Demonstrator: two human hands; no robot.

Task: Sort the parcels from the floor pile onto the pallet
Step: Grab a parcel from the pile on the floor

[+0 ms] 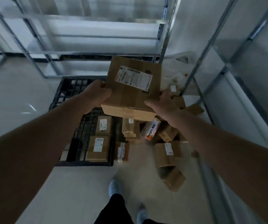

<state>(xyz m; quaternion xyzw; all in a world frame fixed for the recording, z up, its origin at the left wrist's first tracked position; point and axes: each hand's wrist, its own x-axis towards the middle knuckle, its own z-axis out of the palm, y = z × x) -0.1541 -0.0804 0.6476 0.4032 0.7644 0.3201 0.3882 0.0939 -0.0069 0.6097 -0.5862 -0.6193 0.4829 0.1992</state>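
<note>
Feet [113,187] on pale floor, nearest. Mid-transfer step: both hands carry one box [130,89] in the air, over the pallet's right edge and the pile. Left hand [97,96] curls round its left side, right hand [161,102] grips the right corner, thumb on top. Box is plain brown cardboard, taped, white label up, tilted. Next: swing left, lower onto bare pallet [75,88] grid behind two parcels [100,143] already there. Pile [167,143] stays right; shelving [97,38] beyond.

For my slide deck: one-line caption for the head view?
Both hands, left hand and right hand, hold a labelled cardboard parcel above the black pallet.
</note>
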